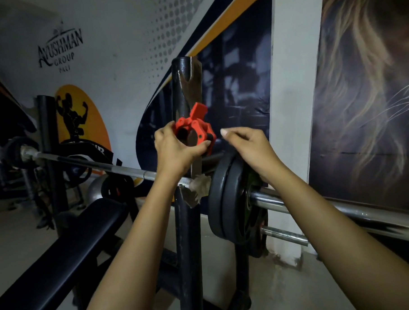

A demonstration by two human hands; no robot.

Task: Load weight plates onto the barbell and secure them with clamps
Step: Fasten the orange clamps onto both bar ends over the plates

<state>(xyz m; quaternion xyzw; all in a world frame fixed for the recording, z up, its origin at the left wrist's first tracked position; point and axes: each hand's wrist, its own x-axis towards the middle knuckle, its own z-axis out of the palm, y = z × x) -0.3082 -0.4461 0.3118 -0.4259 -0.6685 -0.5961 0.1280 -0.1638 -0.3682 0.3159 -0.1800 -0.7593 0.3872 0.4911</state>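
Observation:
My left hand (175, 148) grips a red barbell clamp (195, 127) with its lever flipped up, held in front of the black rack upright (186, 226). Beside the clamp, my right hand (247, 148) hovers with fingers loosely curled and nothing in it, just over the top edge of two black weight plates (226, 200). The plates sit on the barbell's (115, 169) right sleeve (318, 202), close against the upright. Away to the left, the bar runs to the far upright (48, 138).
A black padded bench (62, 250) lies at lower left under the bar. A second steel bar (284, 237) sticks out below the sleeve. A white pillar and printed wall stand close behind. More plates (76, 173) hang at the far rack.

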